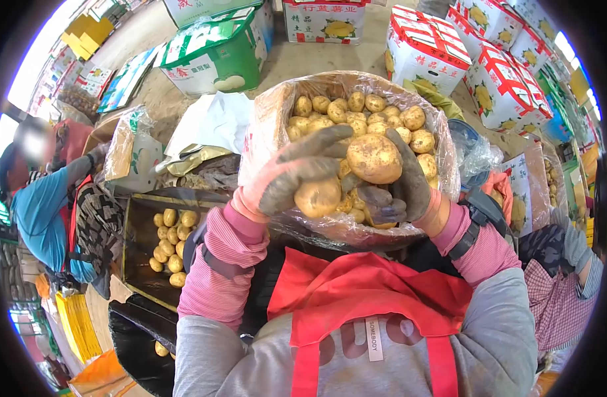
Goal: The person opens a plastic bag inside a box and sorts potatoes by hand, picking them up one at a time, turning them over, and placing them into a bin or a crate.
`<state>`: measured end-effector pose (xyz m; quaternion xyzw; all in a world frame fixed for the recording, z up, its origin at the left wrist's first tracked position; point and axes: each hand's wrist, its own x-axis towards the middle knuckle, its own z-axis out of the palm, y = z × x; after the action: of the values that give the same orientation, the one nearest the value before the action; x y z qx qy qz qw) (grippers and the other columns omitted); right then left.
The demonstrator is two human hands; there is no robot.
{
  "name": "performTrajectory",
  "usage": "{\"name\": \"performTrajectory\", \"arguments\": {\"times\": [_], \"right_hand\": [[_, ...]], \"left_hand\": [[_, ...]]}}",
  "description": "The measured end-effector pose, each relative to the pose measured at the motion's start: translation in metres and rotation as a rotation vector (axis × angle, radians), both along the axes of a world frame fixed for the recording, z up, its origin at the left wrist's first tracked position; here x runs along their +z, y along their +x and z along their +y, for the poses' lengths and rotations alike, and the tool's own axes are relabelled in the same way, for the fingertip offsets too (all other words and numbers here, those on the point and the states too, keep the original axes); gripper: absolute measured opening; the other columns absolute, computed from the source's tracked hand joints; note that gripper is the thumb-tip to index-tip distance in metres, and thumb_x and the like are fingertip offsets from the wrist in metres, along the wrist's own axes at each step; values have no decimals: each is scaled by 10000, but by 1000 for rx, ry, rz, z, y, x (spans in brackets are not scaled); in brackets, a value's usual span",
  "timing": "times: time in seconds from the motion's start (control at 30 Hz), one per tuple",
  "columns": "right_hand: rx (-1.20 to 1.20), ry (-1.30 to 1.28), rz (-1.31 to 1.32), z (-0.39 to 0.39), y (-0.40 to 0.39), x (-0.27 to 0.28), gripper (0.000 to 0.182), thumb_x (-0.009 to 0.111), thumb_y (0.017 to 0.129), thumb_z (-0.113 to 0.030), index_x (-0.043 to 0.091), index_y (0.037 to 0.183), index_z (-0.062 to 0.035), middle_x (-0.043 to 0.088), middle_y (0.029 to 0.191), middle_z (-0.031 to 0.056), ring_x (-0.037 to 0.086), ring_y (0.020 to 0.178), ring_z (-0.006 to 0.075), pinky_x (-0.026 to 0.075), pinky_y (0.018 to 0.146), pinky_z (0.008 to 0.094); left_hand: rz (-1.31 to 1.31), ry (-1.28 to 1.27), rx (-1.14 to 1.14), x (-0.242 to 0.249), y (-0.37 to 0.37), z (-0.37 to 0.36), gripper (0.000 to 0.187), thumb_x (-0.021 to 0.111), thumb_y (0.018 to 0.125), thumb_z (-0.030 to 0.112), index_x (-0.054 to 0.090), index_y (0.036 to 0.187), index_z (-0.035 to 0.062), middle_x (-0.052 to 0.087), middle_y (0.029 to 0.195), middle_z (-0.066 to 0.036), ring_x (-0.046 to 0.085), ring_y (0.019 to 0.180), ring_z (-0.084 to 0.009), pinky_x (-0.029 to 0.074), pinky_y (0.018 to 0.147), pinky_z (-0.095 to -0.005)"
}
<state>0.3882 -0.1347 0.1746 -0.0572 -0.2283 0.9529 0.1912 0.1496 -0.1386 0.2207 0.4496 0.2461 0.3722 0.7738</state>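
My left hand (302, 165), in a dirty work glove, is wrapped round a potato (318, 197) over the near left part of a plastic-lined box (270, 126) full of potatoes. Facing it, my right hand (409, 182), gloved too, has its fingers and thumb around a larger potato (375, 159) with brown specks. The lower fingers of the right hand curl beneath that potato. Other potatoes (356, 102) fill the box behind and between both hands.
A dark crate (138, 264) with several potatoes stands at the left. Green and red-white cartons (214, 63) stand beyond the box. One co-worker (45, 212) is at the left, another (561, 291) at the right. Clear plastic wrap (475, 152) lies right of the box.
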Motion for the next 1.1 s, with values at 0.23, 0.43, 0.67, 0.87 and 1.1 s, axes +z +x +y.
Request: {"name": "performTrajectory", "arguments": {"times": [0.23, 0.43, 0.67, 0.87, 1.1], "right_hand": [[-338, -231, -287, -9, -25, 24, 737, 317, 918, -673, 466, 1311, -67, 634, 834, 42, 498, 440, 97, 422, 384, 219], [-175, 197, -496, -9, -8, 32, 825, 262, 857, -773, 543, 1182, -68, 629, 737, 45, 525, 452, 102, 410, 404, 188], [-517, 521, -863, -21, -13, 44, 655, 350, 939, -621, 613, 1015, -26, 626, 724, 44, 554, 516, 102, 430, 470, 198], [-694, 703, -878, -19, 4, 26, 363, 486, 967, -365, 627, 1104, -61, 620, 805, 6, 578, 649, 93, 468, 554, 215], [-707, 286, -737, -15, 20, 7, 271, 576, 922, -194, 615, 1173, -101, 628, 907, -34, 569, 695, 62, 458, 590, 181]], "left_hand": [[122, -4, -103, 0, 3, -11, 594, 587, 859, 133, 383, 1398, -11, 531, 1294, -136, 498, 1195, -212, 381, 1019, -317], [20, -111, -60, -4, 13, -12, 541, 622, 859, 127, 440, 1343, -32, 572, 1236, -90, 542, 1119, -155, 432, 954, -289], [333, 340, 152, -3, 24, -16, 570, 643, 832, 103, 445, 1360, 15, 584, 1203, -72, 525, 1113, -150, 414, 956, -282], [147, 223, 318, 15, -6, -35, 562, 604, 850, 139, 423, 1362, -6, 594, 1166, -125, 595, 1008, -185, 508, 816, -312], [-380, -6, 876, -23, -198, -87, 412, 545, 909, 326, 514, 1221, 58, 653, 987, -108, 652, 698, -225, 545, 532, -343]]}}
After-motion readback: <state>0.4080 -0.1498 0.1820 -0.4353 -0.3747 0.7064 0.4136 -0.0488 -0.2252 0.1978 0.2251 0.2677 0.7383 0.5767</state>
